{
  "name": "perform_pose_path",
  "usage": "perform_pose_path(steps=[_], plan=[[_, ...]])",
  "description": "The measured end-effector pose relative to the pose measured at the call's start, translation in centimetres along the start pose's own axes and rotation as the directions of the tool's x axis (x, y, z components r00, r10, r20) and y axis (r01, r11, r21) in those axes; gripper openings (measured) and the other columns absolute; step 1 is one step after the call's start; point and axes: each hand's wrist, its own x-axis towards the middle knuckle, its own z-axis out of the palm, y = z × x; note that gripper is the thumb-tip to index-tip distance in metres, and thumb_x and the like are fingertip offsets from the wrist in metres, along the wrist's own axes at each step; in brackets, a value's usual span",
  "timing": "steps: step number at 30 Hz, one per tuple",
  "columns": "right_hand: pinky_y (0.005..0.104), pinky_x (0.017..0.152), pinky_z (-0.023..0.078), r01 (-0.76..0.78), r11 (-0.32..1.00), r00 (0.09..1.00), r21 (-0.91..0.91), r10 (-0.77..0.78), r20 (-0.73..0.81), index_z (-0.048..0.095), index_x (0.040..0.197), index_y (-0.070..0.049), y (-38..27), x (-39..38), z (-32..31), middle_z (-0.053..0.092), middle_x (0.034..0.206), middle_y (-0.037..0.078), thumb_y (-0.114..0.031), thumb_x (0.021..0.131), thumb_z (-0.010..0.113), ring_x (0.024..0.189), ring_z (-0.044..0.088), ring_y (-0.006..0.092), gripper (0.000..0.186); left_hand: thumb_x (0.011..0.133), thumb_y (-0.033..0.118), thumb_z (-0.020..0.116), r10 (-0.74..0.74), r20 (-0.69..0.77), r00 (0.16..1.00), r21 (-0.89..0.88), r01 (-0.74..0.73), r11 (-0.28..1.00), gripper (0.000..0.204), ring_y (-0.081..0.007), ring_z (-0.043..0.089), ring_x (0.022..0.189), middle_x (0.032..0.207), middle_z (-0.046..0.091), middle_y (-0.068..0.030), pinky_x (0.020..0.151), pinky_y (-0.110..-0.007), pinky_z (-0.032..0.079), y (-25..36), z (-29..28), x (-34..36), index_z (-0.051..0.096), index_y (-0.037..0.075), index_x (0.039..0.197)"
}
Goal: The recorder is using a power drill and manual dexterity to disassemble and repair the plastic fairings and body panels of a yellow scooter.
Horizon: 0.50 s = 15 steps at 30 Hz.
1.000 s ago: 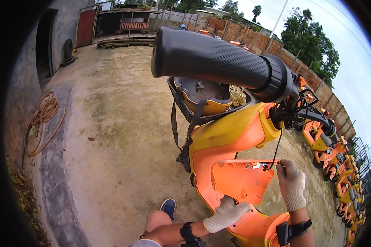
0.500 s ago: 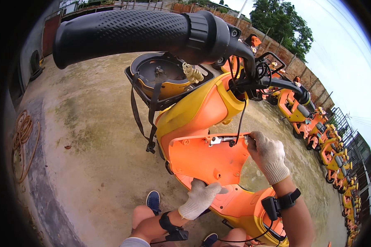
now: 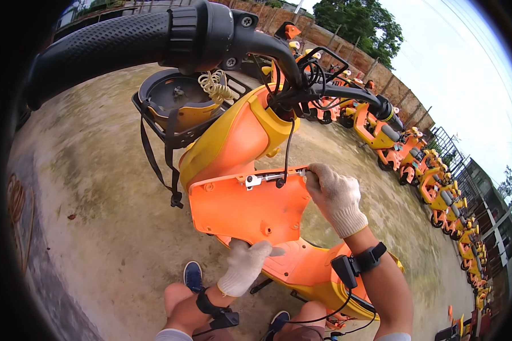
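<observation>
A loose orange plastic panel [image 3: 247,206] leans, inner side up, against the front of a yellow and orange scooter [image 3: 233,139]. At its upper right corner my right hand [image 3: 334,196], in a white knit glove, pinches the edge with fingers closed. My left hand [image 3: 247,264], gloved alike, is closed at the panel's lower edge; its thumb points right and its other fingertips are hidden. Along the panel's top edge lies a silver metal rod-like piece [image 3: 254,181]; whether it is fixed there I cannot tell. A black cable [image 3: 290,145] hangs from the steering column to this edge.
A black handlebar grip [image 3: 108,48] crosses the upper left. Beyond it, a helmet [image 3: 179,116] sits in the front basket, its straps dangling. Parked scooters [image 3: 438,187] line the right side, before a brick wall [image 3: 404,94]. A coiled hose [image 3: 18,210] lies at the far left.
My view has shifted, so the scooter, panel and both hands appear farther left and slightly higher. Both hands keep their places on the panel.
</observation>
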Motion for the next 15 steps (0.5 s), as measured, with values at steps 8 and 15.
perform_pose_path(steps=[8, 15], plan=[[0.0357, 0.055, 0.053, -0.371, 0.853, 0.908, 0.367, 0.417, -0.051, 0.065, 0.095, -0.007, -1.8, -1.0, -1.3, 0.067, 0.066, 0.011, -0.024, 0.088, 0.066, 0.056, 0.066, 0.0252, 0.018, 0.08, -0.002, 0.048, -0.035, -0.042, 0.998, -0.079, 0.032, 0.996, 0.045, -0.0309, 0.064, 0.109, 0.121, 0.058, -0.015, 0.074, -0.049, 0.064, 0.0, 0.5, -0.2, 0.05, -0.005, 0.125], [0.0245, 0.057, 0.05, -0.701, 0.19, 0.613, 0.688, 0.654, 0.444, 0.063, 0.099, -0.003, -5.3, -15.0, -5.1, 0.066, 0.067, 0.003, -0.017, 0.088, 0.068, 0.058, 0.06, 0.0053, 0.019, 0.081, 0.003, 0.051, 0.067, -0.066, 0.996, -0.086, -0.072, 0.994, 0.051, -0.0274, 0.064, 0.108, 0.124, 0.056, -0.0137, 0.072, -0.047, 0.064, 0.2, -1.5, 0.3, 0.046, -0.001, 0.131]])
